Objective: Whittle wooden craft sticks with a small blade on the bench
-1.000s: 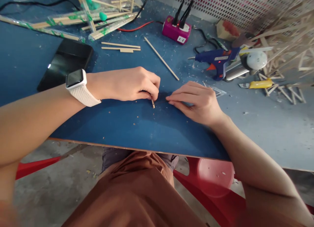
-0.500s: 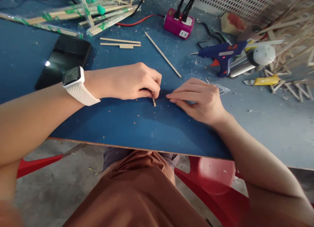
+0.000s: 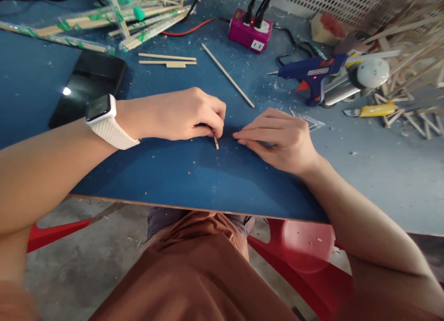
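Observation:
My left hand [image 3: 204, 115], with a watch [image 3: 100, 110] on its wrist, is closed in a pinch on a short piece of wooden stick [image 3: 217, 144] over the blue table. The lower end of the piece pokes out below the fingertips. Just to the right, my right hand [image 3: 277, 138] has thumb and fingers pressed together, a small gap from the stick piece. Whatever lies between those fingertips is too small to name. Beyond the hands lie a long thin wooden stick [image 3: 228, 76] and two shorter ones [image 3: 166, 57], the nearer with a small block against it.
A blue glue gun [image 3: 308, 76] and a yellow cutter knife [image 3: 376, 109] lie at right, beside a pile of wooden sticks [image 3: 412, 48]. A purple power adapter [image 3: 249, 30] with plugged cables stands at the back. A black phone [image 3: 90, 85] and wrapped stick bundles [image 3: 152, 29] are at left.
The whole view has shifted slightly. Both hands keep nearly the same pose, and the left still pinches the short stick piece.

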`<state>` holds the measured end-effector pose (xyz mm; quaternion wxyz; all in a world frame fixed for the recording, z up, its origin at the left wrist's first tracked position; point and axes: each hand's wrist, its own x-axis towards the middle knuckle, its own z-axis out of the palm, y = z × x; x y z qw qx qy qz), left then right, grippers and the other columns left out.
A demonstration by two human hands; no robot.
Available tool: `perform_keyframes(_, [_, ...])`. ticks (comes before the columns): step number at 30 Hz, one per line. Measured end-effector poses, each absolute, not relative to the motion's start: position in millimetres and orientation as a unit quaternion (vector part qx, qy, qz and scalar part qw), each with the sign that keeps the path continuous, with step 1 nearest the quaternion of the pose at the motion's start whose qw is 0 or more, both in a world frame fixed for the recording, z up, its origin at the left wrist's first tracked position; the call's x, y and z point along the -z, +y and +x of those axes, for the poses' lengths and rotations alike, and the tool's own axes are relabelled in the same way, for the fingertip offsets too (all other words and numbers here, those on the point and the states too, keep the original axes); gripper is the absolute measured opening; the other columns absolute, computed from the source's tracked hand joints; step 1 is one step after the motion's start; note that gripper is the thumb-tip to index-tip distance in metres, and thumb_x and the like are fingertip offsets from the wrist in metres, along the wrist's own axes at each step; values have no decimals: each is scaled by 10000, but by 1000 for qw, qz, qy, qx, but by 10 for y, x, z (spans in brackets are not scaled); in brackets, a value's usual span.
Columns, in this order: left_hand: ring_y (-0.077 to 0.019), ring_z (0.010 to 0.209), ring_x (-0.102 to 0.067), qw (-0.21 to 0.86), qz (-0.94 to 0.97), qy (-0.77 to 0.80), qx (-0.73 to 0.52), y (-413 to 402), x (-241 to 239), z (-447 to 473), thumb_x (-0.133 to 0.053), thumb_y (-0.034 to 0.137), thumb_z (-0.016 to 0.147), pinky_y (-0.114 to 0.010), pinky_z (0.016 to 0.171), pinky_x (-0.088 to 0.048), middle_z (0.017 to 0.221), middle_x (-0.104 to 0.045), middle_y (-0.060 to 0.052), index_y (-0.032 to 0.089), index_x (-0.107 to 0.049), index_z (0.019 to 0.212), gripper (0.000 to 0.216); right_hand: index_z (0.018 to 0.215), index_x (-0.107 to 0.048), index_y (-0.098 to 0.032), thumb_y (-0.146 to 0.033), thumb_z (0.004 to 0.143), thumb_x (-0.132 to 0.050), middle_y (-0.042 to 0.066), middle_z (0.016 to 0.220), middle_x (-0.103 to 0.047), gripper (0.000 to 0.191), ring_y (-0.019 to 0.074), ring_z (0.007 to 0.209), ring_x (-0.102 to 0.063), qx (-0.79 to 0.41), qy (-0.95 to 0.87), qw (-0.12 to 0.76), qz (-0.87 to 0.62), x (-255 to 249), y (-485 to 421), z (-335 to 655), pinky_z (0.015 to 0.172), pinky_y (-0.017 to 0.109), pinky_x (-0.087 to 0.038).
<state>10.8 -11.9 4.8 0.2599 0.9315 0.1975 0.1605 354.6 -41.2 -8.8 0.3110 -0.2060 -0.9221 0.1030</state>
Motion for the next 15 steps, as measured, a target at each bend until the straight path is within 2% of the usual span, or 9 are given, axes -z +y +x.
perform_keyframes(10, [-292, 1148, -897, 268, 929, 199, -159, -135, -78, 110, -617, 404, 1292, -443, 1098, -696, 1294, -922, -52, 403, -1013, 1180, 412, 1316, -1030, -351, -225, 1198, -859, 18, 1133, -1000, 243, 266, 1049, -942, -97, -921, 292, -239, 85, -448, 3531, 931, 438, -806])
perform_keyframes(15, [-267, 1146, -875, 256, 933, 206, -147, -128, -78, 108, -623, 400, 1302, -416, 1108, -693, 1310, -924, -33, 389, -1009, 1212, 396, 1324, -1021, -334, -238, 1213, -855, 18, 1169, -1002, 222, 254, 1063, -935, -93, -921, 292, -239, 92, -462, 3523, 954, 422, -791])
